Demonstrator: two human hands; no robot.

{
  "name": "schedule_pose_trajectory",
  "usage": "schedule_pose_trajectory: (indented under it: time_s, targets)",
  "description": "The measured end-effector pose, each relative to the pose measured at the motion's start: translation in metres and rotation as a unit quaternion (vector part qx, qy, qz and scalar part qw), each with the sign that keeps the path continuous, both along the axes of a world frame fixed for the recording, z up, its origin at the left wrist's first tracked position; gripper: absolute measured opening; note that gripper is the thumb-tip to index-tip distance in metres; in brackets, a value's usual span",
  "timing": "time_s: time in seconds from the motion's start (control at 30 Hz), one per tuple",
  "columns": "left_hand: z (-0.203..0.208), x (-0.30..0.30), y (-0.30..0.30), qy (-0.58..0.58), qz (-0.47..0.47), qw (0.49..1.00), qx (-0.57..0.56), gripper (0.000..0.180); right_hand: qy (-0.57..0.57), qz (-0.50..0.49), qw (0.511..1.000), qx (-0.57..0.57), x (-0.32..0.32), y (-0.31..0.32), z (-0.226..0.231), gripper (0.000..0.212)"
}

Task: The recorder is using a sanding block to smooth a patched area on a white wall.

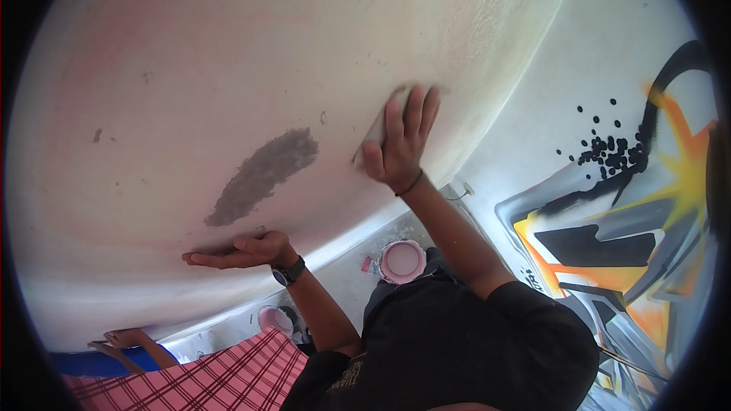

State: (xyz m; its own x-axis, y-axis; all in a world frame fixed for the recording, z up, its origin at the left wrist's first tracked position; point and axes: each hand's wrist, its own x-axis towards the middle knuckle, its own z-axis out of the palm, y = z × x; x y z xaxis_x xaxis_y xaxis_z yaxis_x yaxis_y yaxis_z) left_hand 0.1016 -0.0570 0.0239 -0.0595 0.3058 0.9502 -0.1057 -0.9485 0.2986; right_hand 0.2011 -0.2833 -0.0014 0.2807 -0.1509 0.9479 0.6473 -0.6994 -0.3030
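Note:
A large pale curved surface (251, 76) with pinkish tints fills the upper left, marked by a rough grey patch (266, 175). My right hand (403, 133) presses a flat, pale piece of sandpaper (373, 137) against it, fingers stretched over the sheet; part of the sheet is hidden under the palm. Lower and to the left, my left hand (244, 250), with a dark watch at the wrist, is held out flat, palm up, along the lower part of the surface below the grey patch. Its fingers are extended and nothing shows in them.
A pink bucket (402, 261) holding pale liquid stands on the floor below my arms. Another bucket (275, 320) is farther left, beside a co-worker in a pink checked garment (205, 377). Other hands (126, 341) touch the surface at lower left. A spray-painted wall (609, 243) rises at right.

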Motion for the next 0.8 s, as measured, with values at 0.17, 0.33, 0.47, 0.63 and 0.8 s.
schedule_pose_trajectory:
  time_s: [0.17, 0.33, 0.47, 0.63, 0.8]
  targets:
    - [0.002, 0.002, 0.001, 0.007, 0.003, 1.000, 0.006, 0.068, 0.007, 0.000, 1.000, 0.011, -0.009, 0.019, -0.071, 0.064]
    - [0.001, -0.004, 0.009, 0.000, 0.015, 1.000, 0.006, 0.068, 0.013, -0.013, 0.999, -0.035, -0.006, 0.009, -0.017, 0.066]
    - [-0.001, -0.007, 0.008, -0.011, 0.017, 1.000, -0.006, 0.068, -0.018, -0.024, 0.999, -0.042, 0.005, -0.014, 0.083, 0.065]
    - [-0.006, -0.011, 0.005, -0.025, 0.016, 0.999, -0.024, 0.068, -0.080, -0.056, 0.993, -0.065, 0.018, -0.031, 0.162, 0.061]
    - [-0.008, -0.012, 0.013, -0.027, 0.011, 0.999, -0.037, 0.068, -0.072, -0.010, 0.996, -0.052, 0.004, -0.033, 0.232, 0.061]
